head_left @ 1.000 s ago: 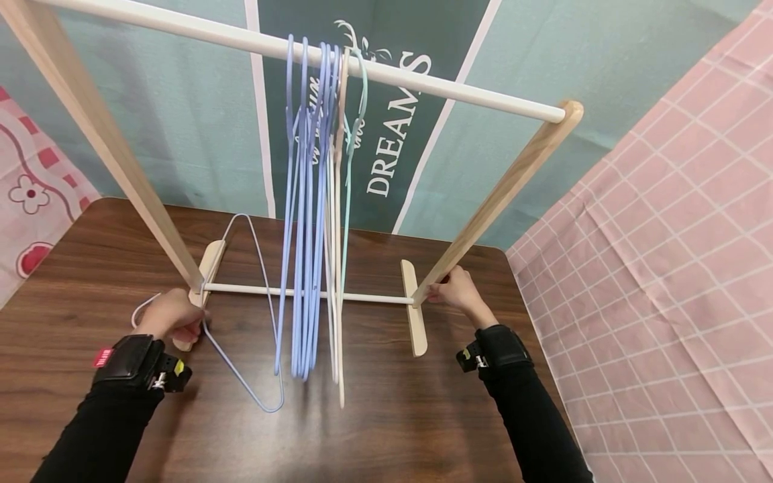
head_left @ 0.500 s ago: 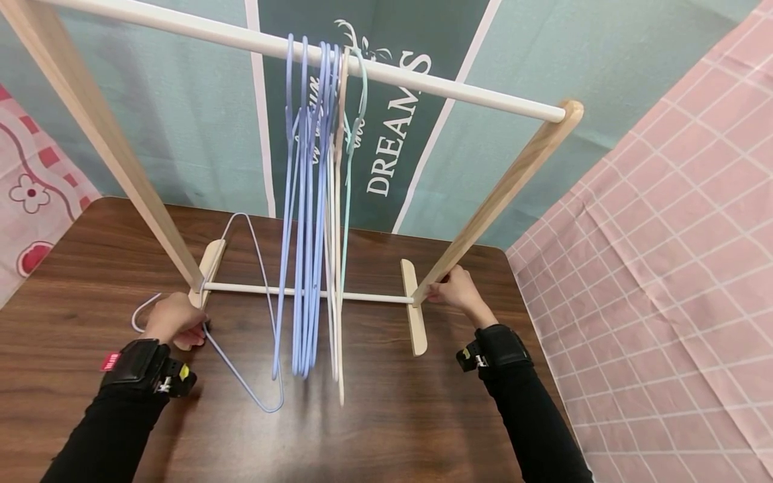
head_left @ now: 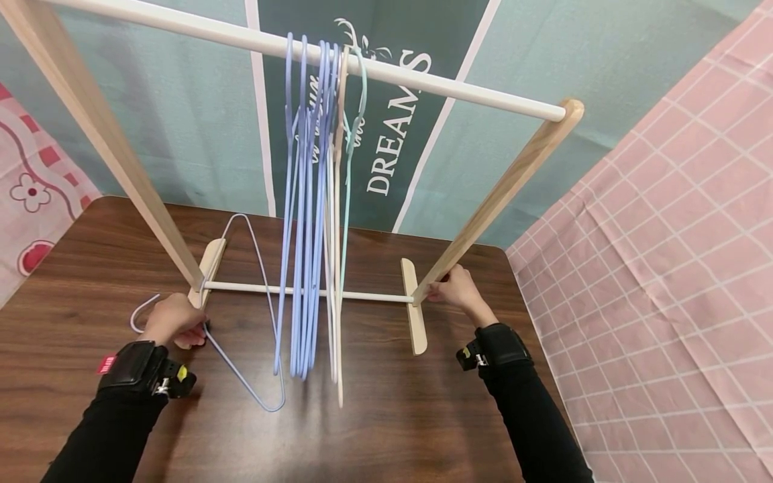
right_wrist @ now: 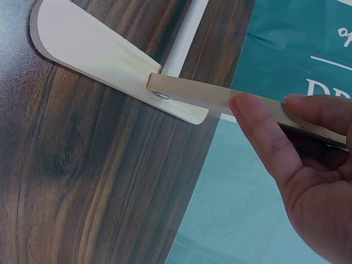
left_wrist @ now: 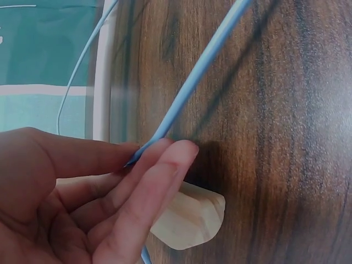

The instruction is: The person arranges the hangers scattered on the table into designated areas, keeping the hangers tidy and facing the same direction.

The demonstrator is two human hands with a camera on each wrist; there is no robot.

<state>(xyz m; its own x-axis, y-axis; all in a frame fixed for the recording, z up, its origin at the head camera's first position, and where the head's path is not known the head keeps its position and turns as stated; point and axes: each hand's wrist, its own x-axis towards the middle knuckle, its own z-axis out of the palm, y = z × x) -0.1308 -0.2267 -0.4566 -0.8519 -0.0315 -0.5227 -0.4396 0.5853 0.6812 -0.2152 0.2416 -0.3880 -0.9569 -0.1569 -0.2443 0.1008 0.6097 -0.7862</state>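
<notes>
Blue wire hanger [head_left: 247,315] is lying flat on the dark wood counter [head_left: 386,429], and that's what we've got our left hand [head_left: 172,320] on rn. Left grip is pinching the thin blue wire right by the rack's left foot [head_left: 204,278]; in the wrist view the fingers [left_wrist: 148,192] are curled over the wire [left_wrist: 192,88] w/ the rounded end of the foot [left_wrist: 190,217] just under them. Hanger's hook [head_left: 140,314] pokes out to the left of our hand, and the triangle body spreads off to the right, passing under the rack's lower crossbar [head_left: 302,293], so the long axis runs roughly left-right across the counter, away from the grip. Left hand is obv the nearer one. Right hand [head_left: 455,290] is well apart on the other side, thumb and fingers closed round the slanted wooden upright [head_left: 495,201] just above the right foot [head_left: 413,315], same thing in the wrist cam where the thumb [right_wrist: 261,137] presses on the upright [right_wrist: 220,96]. Bunch of blue, cream and mint hangers [head_left: 317,221] dangle from the white top rail [head_left: 374,70] between our hands. Only readable text is "DREAMS" on the teal banner [head_left: 392,127] behind; the script above it is too cut off to read, tbh.
</notes>
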